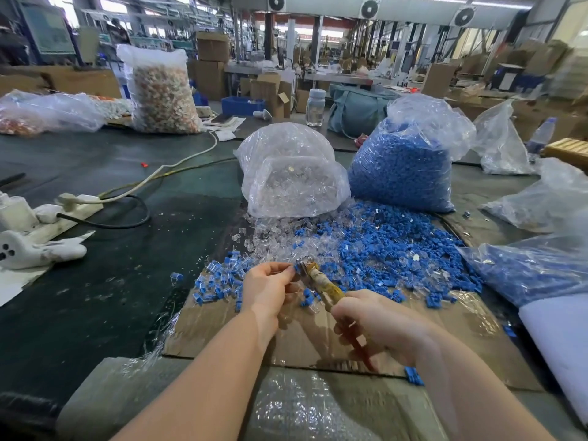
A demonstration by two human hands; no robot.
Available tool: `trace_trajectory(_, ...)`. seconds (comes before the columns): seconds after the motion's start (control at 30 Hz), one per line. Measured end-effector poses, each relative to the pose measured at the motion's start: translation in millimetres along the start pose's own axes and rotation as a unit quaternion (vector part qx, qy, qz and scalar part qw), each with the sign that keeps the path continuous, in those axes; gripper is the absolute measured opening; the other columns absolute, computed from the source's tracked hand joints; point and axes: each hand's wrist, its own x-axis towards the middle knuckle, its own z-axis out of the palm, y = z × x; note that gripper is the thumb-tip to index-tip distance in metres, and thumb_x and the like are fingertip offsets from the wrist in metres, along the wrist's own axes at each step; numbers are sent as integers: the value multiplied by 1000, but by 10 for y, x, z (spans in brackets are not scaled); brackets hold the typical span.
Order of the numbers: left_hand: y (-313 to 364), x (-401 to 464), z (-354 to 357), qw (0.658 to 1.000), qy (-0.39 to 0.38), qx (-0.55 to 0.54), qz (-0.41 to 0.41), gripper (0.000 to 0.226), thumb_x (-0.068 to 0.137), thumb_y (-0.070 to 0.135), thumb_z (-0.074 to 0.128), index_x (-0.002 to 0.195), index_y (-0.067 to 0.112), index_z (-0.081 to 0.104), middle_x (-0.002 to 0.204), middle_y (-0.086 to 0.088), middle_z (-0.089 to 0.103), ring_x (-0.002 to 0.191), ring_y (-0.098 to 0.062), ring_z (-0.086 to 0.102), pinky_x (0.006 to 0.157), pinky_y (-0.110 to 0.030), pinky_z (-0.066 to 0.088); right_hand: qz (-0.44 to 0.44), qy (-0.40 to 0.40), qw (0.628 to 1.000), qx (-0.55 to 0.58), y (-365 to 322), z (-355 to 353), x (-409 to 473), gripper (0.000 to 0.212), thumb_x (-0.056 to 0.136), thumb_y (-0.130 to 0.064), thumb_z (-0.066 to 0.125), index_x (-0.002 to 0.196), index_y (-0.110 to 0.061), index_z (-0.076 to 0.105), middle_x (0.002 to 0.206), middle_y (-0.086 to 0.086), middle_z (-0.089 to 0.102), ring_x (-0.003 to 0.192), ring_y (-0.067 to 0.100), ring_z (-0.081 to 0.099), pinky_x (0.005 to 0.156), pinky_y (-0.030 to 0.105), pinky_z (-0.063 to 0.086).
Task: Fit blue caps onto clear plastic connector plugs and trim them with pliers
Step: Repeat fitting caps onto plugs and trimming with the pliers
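My left hand pinches a small blue-capped clear plug at its fingertips, right against the metal jaws of the pliers. My right hand grips the pliers' worn handles, jaws pointing up and left. A heap of loose blue caps lies ahead, mixed with clear plugs. A small pile of capped plugs sits to the left on a cardboard sheet.
A bag of clear plugs and a bag of blue caps stand behind the heap. More plastic bags lie at the right. A power strip and cables lie at the left on the dark table.
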Motion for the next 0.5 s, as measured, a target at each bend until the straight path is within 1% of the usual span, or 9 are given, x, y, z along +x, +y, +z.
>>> trace_trajectory(0.13, 46, 5, -14, 1000, 4, 3, 5, 9, 88, 2, 58, 83, 8, 61, 70, -7, 61, 53, -9, 56, 42, -15, 46, 10, -18, 1000, 22, -7, -12, -10, 2, 86, -11, 48, 87, -12, 47, 82, 7, 51, 77, 21, 52, 70, 35, 48)
trace_trajectory(0.23, 80, 1, -15, 1000, 4, 9, 4, 6, 89, 3, 58, 86, 7, 61, 70, -8, 61, 54, -11, 55, 41, -15, 45, 9, -25, 999, 21, -4, -9, -11, 12, 82, -4, 48, 89, -13, 47, 88, 9, 50, 79, 21, 53, 75, 39, 49)
trace_trajectory(0.33, 112, 4, -9, 999, 7, 30, 8, 5, 89, 3, 58, 88, 6, 62, 72, -8, 60, 53, -11, 53, 39, -15, 43, 4, -31, 999, 32, 0, 5, -16, 22, 79, 2, 47, 86, -19, 46, 93, 11, 49, 80, 22, 53, 77, 40, 51)
trace_trajectory(0.43, 148, -8, -7, 998, 3, 58, 13, 5, 90, 5, 58, 91, 7, 62, 75, -6, 61, 53, -10, 50, 40, -15, 41, 0, -34, 999, 35, 13, -1, -29, 23, 78, 5, 46, 86, -17, 47, 93, 12, 48, 81, 22, 53, 75, 40, 50)
trace_trajectory(0.5, 159, -8, 4, 996, 10, 83, 26, 6, 89, 8, 59, 88, 11, 63, 76, -4, 61, 54, -9, 49, 43, -17, 40, 1, -34, 999, 34, 20, -7, -34, 22, 77, 6, 45, 87, -14, 47, 92, 12, 47, 82, 23, 52, 73, 39, 49)
